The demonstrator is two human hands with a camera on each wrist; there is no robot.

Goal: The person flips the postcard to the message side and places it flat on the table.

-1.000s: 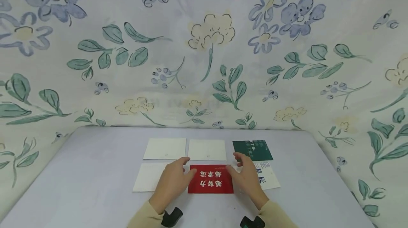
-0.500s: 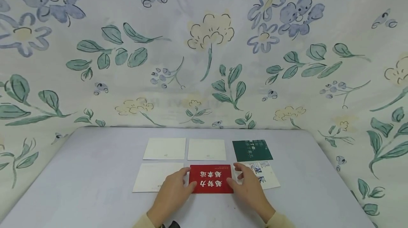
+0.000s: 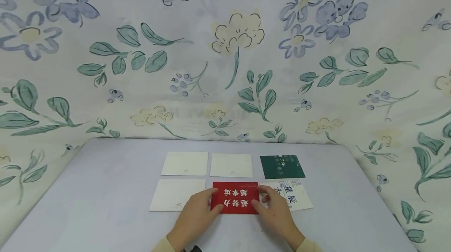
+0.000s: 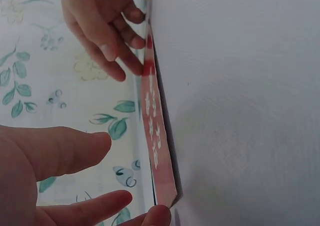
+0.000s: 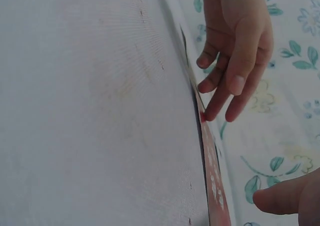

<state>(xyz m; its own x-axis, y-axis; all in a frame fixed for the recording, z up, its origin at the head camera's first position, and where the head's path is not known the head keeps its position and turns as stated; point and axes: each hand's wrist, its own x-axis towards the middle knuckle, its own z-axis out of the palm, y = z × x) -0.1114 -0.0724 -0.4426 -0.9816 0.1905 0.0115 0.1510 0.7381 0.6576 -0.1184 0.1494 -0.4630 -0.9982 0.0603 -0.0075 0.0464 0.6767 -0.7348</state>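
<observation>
A red card [image 3: 236, 197] with white Chinese characters lies flat on the table. At its left edge my left hand [image 3: 197, 209] touches it with the fingertips, thumb raised off it in the left wrist view. My right hand [image 3: 278, 211] is at the right edge, its fingers loosely bent and a fingertip at the card's corner. Both hands stay spread rather than gripping. Beside the left hand is a blank white card [image 3: 169, 191], partly covered by it. A white card with blue characters [image 3: 301, 197] lies partly behind the right hand.
Behind, a row holds a white card [image 3: 184, 163], another white card [image 3: 231, 165] and a dark green card [image 3: 282, 166]. The pale table [image 3: 105, 197] ends at a floral cloth [image 3: 197, 87] hanging at the back and sides.
Both hands have drawn slightly back toward the person and down to the red card's side edges. The view has shifted a little. The cards keep nearly the same layout.
</observation>
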